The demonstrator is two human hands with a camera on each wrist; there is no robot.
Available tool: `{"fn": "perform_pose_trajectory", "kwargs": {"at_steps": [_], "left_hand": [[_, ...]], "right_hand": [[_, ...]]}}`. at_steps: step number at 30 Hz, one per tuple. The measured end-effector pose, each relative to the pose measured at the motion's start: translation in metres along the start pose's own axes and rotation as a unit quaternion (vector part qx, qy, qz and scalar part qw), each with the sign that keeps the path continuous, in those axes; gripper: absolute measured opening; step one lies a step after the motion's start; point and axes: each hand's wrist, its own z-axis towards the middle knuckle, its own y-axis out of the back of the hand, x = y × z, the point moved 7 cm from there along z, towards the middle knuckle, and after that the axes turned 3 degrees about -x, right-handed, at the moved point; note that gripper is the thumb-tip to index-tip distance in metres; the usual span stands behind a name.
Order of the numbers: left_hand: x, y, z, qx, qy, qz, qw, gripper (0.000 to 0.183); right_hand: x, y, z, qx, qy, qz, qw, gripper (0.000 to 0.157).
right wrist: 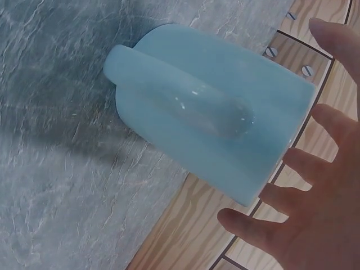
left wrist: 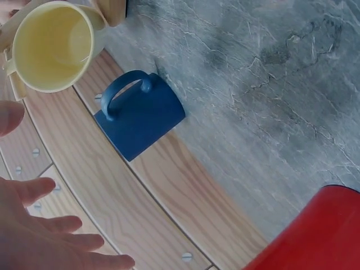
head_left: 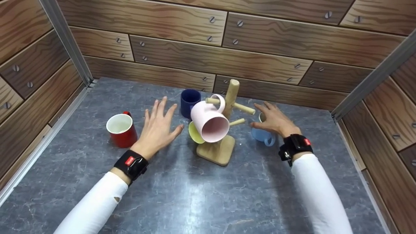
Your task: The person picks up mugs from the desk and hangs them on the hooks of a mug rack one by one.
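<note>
My left hand hovers with spread fingers between a red mug and a wooden mug tree, holding nothing. Over a light blue mug on the right, my right hand is spread, its fingertips close to the mug's rim in the right wrist view. A pink mug hangs by its handle from a peg of the mug tree, mouth tilted toward me. Lower on the tree, a yellow mug is partly hidden behind the pink one. Behind them a dark blue mug stands upright.
Everything stands on a grey marbled tabletop. Wood-patterned walls rise at the back and both sides, with metal posts in the corners. Bare pegs stick out from the tree's right side.
</note>
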Motion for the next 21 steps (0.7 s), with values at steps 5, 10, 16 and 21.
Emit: {"fn": "perform_pose_trajectory", "kwargs": {"at_steps": [5, 10, 16, 21], "left_hand": [[0.002, -0.003, -0.001, -0.003, 0.001, 0.001, 1.0000, 0.074], [0.002, -0.005, -0.002, 0.001, 0.004, -0.002, 1.0000, 0.073], [0.003, -0.006, -0.005, 0.008, 0.002, -0.001, 1.0000, 0.072], [0.007, -0.008, -0.008, 0.005, 0.003, -0.007, 1.0000, 0.071]], "right_hand": [[-0.001, 0.001, 0.001, 0.010, -0.002, -0.010, 1.000, 0.086], [-0.005, 0.006, 0.001, 0.020, -0.010, -0.031, 0.999, 0.077], [-0.008, 0.010, -0.002, -0.004, 0.010, -0.038, 0.999, 0.064], [-0.011, 0.014, -0.010, -0.034, 0.013, -0.046, 0.998, 0.061]]}}
